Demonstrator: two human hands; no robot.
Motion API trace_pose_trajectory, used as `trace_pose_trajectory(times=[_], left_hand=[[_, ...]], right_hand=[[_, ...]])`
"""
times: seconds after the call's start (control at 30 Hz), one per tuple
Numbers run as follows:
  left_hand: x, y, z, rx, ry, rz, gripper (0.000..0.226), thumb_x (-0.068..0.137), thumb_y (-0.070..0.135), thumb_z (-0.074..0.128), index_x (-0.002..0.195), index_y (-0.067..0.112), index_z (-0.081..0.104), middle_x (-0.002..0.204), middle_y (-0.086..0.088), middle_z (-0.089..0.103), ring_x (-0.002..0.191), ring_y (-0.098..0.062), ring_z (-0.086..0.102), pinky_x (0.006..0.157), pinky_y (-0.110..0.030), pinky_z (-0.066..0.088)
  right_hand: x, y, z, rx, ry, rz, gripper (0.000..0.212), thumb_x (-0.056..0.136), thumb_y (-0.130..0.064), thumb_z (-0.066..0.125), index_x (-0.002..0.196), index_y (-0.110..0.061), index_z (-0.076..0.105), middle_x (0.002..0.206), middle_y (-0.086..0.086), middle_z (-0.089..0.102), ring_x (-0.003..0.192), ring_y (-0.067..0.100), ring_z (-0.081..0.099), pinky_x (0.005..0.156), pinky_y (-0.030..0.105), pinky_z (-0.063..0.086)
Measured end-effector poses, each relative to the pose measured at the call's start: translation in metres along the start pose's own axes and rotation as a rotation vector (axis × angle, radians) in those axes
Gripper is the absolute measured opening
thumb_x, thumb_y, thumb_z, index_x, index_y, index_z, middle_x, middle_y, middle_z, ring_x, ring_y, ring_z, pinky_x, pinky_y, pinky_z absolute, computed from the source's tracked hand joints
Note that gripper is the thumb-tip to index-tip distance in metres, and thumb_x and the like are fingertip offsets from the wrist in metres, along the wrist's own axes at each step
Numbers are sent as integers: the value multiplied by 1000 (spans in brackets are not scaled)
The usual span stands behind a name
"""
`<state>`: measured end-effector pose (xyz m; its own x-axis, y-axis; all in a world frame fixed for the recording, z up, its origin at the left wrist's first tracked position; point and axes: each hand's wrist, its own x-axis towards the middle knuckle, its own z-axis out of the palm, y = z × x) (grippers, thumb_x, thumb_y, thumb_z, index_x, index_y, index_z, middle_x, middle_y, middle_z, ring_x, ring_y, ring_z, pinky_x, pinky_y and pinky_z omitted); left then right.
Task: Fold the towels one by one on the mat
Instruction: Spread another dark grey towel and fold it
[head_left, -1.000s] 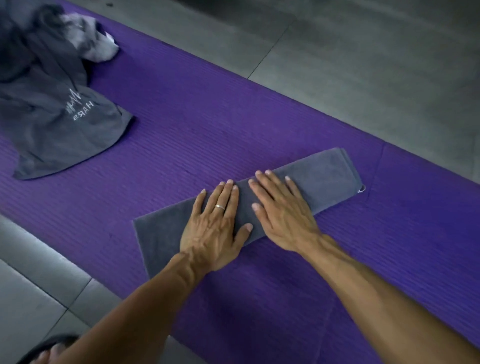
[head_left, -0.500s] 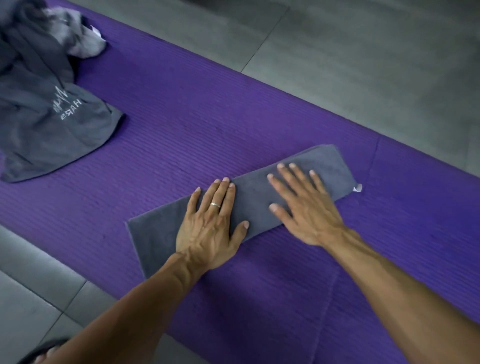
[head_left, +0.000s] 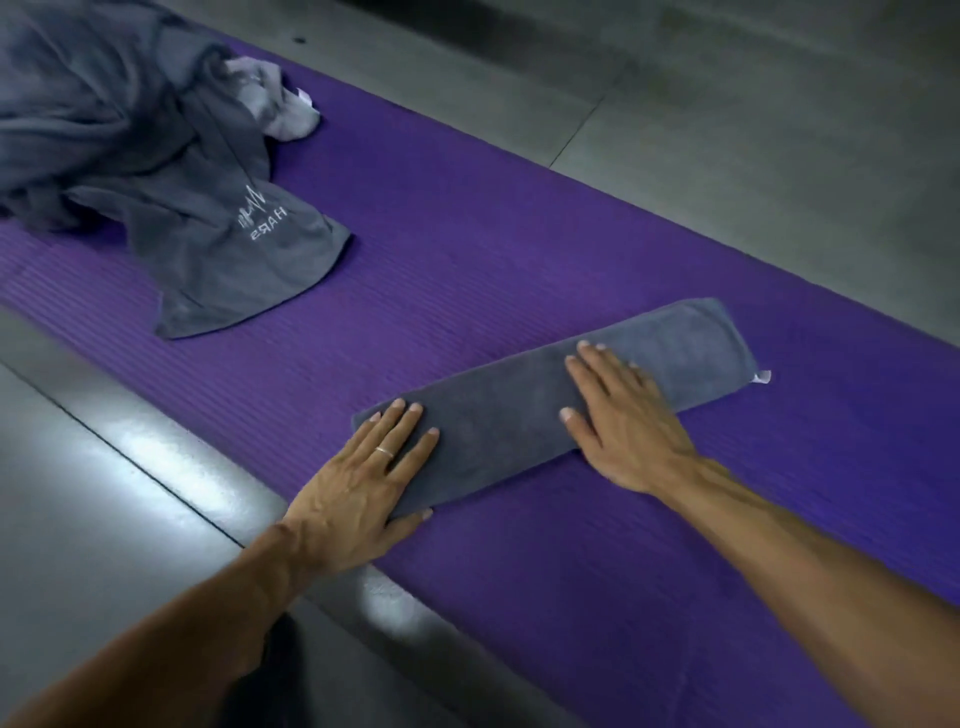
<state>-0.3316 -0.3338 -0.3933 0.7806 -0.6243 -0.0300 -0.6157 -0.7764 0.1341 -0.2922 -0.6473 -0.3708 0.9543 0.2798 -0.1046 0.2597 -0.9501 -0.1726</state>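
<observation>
In the head view, the left hand (head_left: 363, 483) and right hand (head_left: 621, 421) lie flat with released grips on the folded towel (head_left: 519, 415), a long strip on the purple mat (head_left: 467, 270). Uneven pressing could skew its layers, and the unfolded pile (head_left: 156, 171) waits nearby.

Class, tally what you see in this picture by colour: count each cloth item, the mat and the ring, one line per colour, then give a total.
Grey: 2, the folded towel under both hands and the crumpled dark towel with lettering
White or pale: 1, the small bunched cloth beside that pile
Purple: 1, the mat
Silver: 1, the ring on the left hand
Total: 5
</observation>
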Motion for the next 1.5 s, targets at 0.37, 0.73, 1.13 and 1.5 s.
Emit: trace_pose_trajectory(times=[0.37,0.73,1.13,1.5], left_hand=[[26,-1,-62,-370,267,-225,37,82,55,48,96,23,60,75,15,61,62,-8,59,58,-28,48],[91,29,-116,-1156,212,-260,30,64,19,87,85,19,65,74,7,67,67,-3,59,62,-22,49],[168,131,-76,-1399,-192,-374,66,62,31,88,119,16,57,94,1,73,85,-8,71,72,-25,56],[161,172,-31,-977,-48,-432,30,87,48,62,103,23,58,89,11,66,84,-6,63,66,-19,48]], right_hand=[[11,-102,-14,389,72,-289,39,87,-30,63,122,-15,56,111,1,64,101,22,60,86,44,49],[-12,-47,-84,931,41,203,12,86,-15,66,82,-21,56,73,-6,61,67,-2,56,66,18,43],[-71,49,-84,1367,454,692,15,88,-26,70,102,-19,67,97,-5,75,95,14,70,82,35,57],[-20,122,-52,1154,416,746,10,91,-36,65,96,-28,63,108,-6,68,100,11,65,85,32,55]])
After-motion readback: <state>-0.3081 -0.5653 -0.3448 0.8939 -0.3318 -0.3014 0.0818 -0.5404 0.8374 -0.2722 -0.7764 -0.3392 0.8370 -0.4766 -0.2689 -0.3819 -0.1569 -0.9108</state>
